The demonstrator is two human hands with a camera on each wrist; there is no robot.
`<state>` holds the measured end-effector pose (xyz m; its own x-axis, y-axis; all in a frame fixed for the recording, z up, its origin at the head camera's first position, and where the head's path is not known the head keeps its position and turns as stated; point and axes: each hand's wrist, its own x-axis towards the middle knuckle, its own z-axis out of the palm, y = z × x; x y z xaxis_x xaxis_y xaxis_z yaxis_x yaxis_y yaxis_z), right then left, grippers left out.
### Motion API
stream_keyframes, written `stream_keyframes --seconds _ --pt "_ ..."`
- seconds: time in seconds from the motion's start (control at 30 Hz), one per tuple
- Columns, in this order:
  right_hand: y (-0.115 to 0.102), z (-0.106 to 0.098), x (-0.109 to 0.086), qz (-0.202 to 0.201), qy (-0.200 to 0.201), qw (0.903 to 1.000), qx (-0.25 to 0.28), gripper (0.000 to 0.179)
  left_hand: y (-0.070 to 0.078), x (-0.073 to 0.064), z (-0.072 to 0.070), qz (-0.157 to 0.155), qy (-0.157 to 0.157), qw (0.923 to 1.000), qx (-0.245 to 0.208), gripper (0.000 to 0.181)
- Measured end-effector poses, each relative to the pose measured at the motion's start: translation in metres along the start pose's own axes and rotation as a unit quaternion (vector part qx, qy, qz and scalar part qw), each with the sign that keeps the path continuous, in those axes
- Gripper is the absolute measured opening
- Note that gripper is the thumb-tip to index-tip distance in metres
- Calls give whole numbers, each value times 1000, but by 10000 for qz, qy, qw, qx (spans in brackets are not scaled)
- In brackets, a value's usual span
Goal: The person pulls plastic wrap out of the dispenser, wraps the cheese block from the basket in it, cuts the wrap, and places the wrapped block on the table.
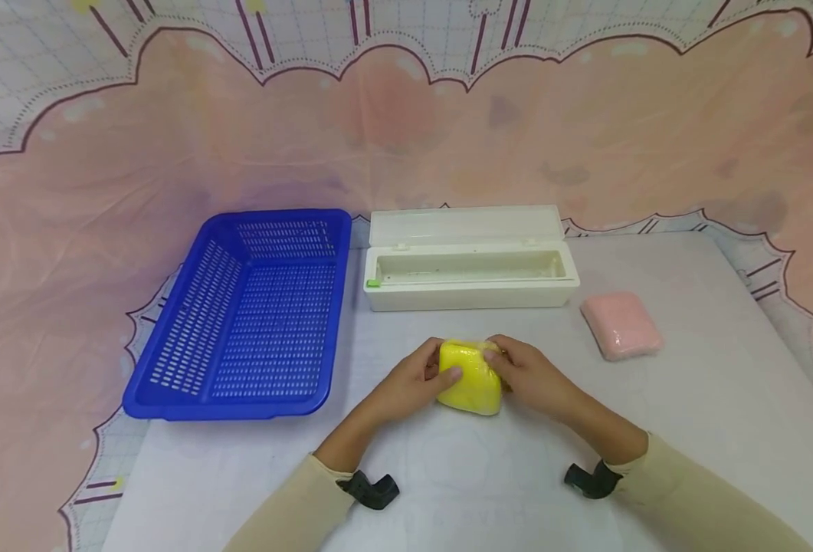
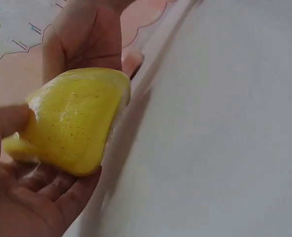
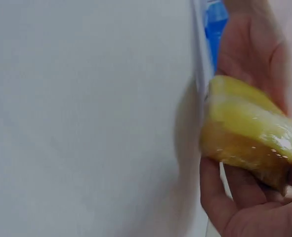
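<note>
Both hands hold a yellow block wrapped in clear film (image 1: 470,379) above the white table. The left hand (image 1: 413,383) grips its left side, with the thumb across the near face. On the opposite side, the right hand (image 1: 532,377) pinches the upper right corner between thumb and fingers. In the left wrist view the block (image 2: 76,118) looks soft and rounded, with the left fingers (image 2: 69,197) under it. Shiny creased wrap shows on the block (image 3: 249,128) in the right wrist view. A similar pink wrapped block (image 1: 622,326) lies on the table to the right.
A blue perforated basket (image 1: 333,337) stands at the left. Behind the hands is a long white box (image 1: 471,297) with its lid raised and a small green tab at its left corner. A patterned cloth (image 1: 406,138) hangs behind the white table (image 1: 709,429).
</note>
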<state>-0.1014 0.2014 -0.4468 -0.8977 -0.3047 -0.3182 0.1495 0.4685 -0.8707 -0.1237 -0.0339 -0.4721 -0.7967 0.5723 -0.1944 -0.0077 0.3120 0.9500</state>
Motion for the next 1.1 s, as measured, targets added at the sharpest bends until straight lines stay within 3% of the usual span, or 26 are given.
stream_keyframes --seconds 0.1,0.2,0.33,0.53,0.67,0.8,0.97,1.1 --pt "-1 0 -1 581 -205 9923 1073 43 0 1 4 -307 141 9980 -537 41" --pt "1 -1 -3 612 -492 9835 1632 54 1 1 8 -525 341 9947 -818 41" --pt "8 -1 -6 476 -708 9773 1939 59 -2 3 13 -706 329 9894 -1228 40" --pt "19 -4 -11 532 -691 9727 2153 61 -4 4 21 -1058 -68 9745 -1976 43" --pt "20 -11 -20 672 -355 9773 1976 66 -2 4 24 -1120 -321 9672 -2259 48" --pt "21 -23 -30 711 147 9843 1609 71 5 10 30 -1095 -324 9572 -2659 51" --pt "22 -36 -39 406 774 9905 1061 78 20 25 44 -1041 -41 9484 -2995 57" --pt "25 -47 -43 299 1413 9886 418 71 28 46 58 -1018 365 9539 -2801 59"
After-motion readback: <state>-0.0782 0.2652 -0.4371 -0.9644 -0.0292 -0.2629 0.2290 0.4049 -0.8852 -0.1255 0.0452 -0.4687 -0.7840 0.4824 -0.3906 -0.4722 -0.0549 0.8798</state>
